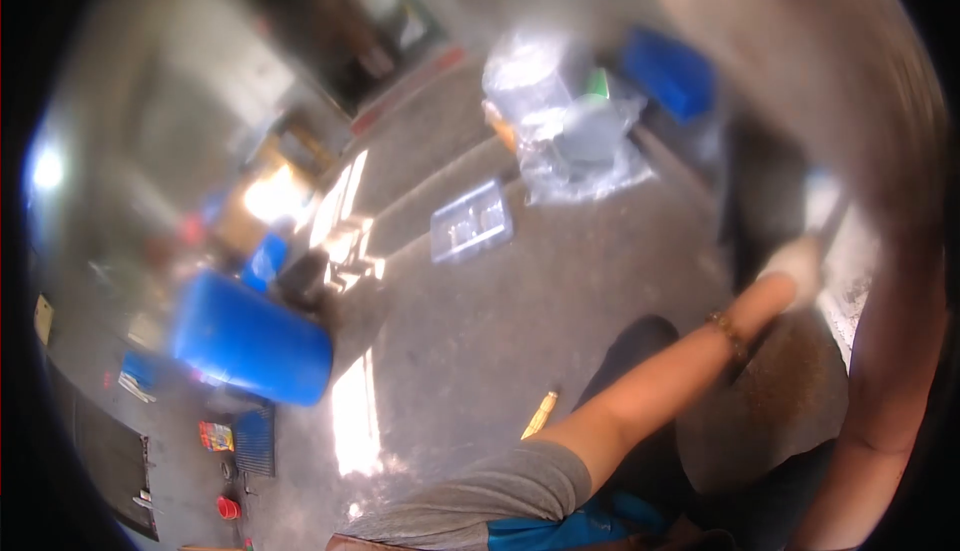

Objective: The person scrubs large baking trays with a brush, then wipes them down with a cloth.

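My left hand (795,269), in a whitish glove, is at the right, at the end of a bare forearm with a beaded bracelet (727,335). It is beside a pale, rough-surfaced object (852,276); blur hides its fingers and whether they hold anything. My right arm (885,391) rises along the right edge and passes close to the camera as a large blur. No right hand can be made out. Below the left forearm is a brownish, rounded surface (785,386).
On the floor are a clear plastic tray (472,221), clear plastic bags (585,146), a blue barrel (252,338) and a yellow object (540,415). A blue bin (670,73) stands at the upper right. A red bucket (228,508) is at the lower left.
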### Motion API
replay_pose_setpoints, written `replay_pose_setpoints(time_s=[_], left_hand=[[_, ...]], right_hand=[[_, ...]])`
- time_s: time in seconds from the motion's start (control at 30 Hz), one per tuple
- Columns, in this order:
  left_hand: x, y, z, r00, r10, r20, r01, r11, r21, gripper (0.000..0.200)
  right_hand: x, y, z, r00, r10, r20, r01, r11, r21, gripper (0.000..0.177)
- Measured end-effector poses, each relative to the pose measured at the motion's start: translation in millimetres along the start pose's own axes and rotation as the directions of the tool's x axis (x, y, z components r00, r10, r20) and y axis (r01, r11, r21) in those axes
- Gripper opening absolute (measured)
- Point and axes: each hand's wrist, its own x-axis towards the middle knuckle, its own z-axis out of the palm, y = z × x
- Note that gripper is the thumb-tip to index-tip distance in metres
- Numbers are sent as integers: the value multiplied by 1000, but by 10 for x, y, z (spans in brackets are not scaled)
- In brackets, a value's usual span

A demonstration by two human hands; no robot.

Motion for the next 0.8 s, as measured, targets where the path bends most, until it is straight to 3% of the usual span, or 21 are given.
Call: replay_pose_setpoints(time_s=[0.13, 0.37, 0.67, 0.8], left_hand=[[-327, 119, -63, 995, -31, -94, 11, 978, -208, 34], [-709, 326, -125, 993, -30, -118, 0, 969, -248, 37], [-1046, 471, -66, 989, 16, -146, -49, 973, -224, 40], [-1215, 533, -116, 992, -41, -119, -7, 927, -376, 58]], right_hand=[[212, -335, -77, 991, -126, 42, 127, 991, -32, 46], [532, -854, -171, 953, -294, 67, 298, 953, -58, 43], [618, -1175, -225, 925, -365, 103, 375, 921, -105, 40], [646, -1272, -262, 916, -387, 107, 399, 909, -122, 39]])
